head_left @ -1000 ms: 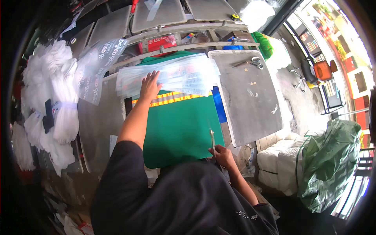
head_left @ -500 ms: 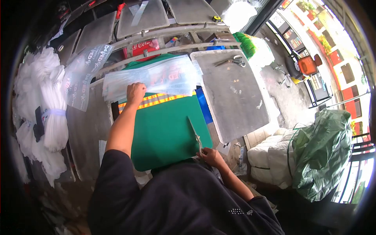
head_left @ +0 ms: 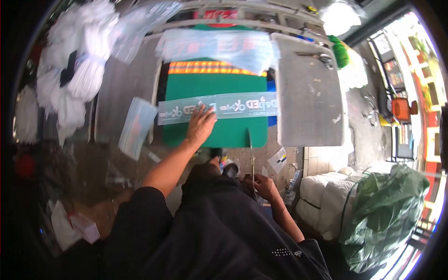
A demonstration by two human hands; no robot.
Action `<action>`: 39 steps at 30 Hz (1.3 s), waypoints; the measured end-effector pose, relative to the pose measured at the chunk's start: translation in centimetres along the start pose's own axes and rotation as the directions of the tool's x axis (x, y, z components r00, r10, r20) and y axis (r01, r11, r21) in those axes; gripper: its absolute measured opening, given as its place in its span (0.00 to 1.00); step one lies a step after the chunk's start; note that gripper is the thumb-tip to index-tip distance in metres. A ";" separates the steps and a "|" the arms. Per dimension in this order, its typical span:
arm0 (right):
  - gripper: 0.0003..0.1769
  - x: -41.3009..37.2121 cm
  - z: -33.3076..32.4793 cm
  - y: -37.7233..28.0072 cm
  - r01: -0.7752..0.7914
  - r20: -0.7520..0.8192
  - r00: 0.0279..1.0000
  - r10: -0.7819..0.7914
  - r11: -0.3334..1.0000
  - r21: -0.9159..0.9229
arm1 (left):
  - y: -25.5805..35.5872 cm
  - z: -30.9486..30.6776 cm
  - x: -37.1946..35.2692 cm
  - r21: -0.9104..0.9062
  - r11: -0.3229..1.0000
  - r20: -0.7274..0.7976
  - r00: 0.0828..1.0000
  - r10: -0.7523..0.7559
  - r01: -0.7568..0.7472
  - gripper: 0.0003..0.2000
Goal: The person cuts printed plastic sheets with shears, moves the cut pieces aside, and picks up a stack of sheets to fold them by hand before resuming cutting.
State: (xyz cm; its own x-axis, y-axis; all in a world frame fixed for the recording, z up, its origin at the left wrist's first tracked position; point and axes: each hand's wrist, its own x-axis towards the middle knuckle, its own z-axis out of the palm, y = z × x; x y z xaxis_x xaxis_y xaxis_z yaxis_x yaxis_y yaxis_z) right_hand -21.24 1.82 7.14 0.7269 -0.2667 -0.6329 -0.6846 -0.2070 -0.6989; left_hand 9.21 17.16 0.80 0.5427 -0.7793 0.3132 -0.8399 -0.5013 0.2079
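My left hand [head_left: 202, 125] lies with its fingers spread on a translucent printed plastic strip [head_left: 242, 106]. The strip stretches across a green board [head_left: 224, 133], its right end reaching past the board's edge, its lettering mirrored. In my right hand [head_left: 263, 186], close to my body, is a pair of scissors [head_left: 252, 161], its blades pointing away over the board's near edge. Behind the strip, a loose stack of similar printed sheets [head_left: 217, 44] covers the board's far end, beyond an orange and grey striped band [head_left: 210, 68].
Grey boards flank the green one; scissors [head_left: 325, 59] lie on the right board [head_left: 310, 102]. A smaller printed bundle [head_left: 137, 128] overhangs the left board [head_left: 123, 88]. White plastic bunches [head_left: 86, 77] hang at left. A white bale [head_left: 322, 198] under green sheeting [head_left: 387, 214] stands at right.
My left hand has come from the stack toward me, and a printed strip now lies across the green board. My right hand still holds the scissors. The camera view has turned.
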 end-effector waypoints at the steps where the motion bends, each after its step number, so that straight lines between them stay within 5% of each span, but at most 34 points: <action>1: 0.20 -0.5 0.6 0.9 0.012 0.022 1.000 -0.012 1.000 0.023 | 0.7 -0.4 -1.3 -0.030 0.999 -0.023 0.999 -0.028 0.027 0.14; 4: 0.21 -1.3 2.0 2.3 0.016 0.093 0.996 -0.020 0.999 0.043 | 2.0 -2.7 -2.8 -0.186 0.978 0.042 0.995 -0.092 0.098 0.24; 7: 0.23 -1.3 3.0 3.1 0.023 0.160 0.986 -0.037 0.996 0.090 | 1.8 -4.8 -1.9 -0.012 0.998 0.045 0.997 -0.064 0.065 0.33; 9: 0.24 -1.6 3.8 3.8 0.039 0.186 0.980 -0.066 0.989 0.145 | 0.4 -3.5 -1.9 0.004 0.999 0.090 0.995 -0.035 0.035 0.33; 12: 0.28 -1.7 4.0 1.9 -0.039 0.303 0.945 -0.125 0.876 0.482 | -0.3 -2.2 -2.1 0.028 0.999 0.126 0.991 -0.035 0.031 0.29; 20: 0.23 2.1 6.7 -1.1 -0.071 0.262 0.957 -0.127 0.772 0.632 | 0.2 -2.8 -2.5 0.020 0.999 0.079 0.996 -0.035 0.033 0.28; 36: 0.26 6.5 9.4 -3.2 -0.032 0.120 0.992 -0.048 0.809 0.587 | 0.0 -3.1 -2.4 0.000 0.997 0.180 0.981 -0.074 0.075 0.43; 39: 0.25 5.7 8.9 -4.7 0.014 0.059 0.997 -0.042 0.911 0.411 | -0.1 -3.0 -2.4 0.002 0.996 0.194 0.977 -0.093 0.095 0.43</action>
State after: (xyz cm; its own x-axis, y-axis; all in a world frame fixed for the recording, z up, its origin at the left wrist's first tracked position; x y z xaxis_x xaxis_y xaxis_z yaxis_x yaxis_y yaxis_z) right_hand -13.44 9.62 3.85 0.7570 -0.2019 -0.6214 -0.5907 0.1948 -0.7830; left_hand 8.01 20.22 2.77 0.6073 -0.7872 0.1070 -0.7848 -0.5736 0.2347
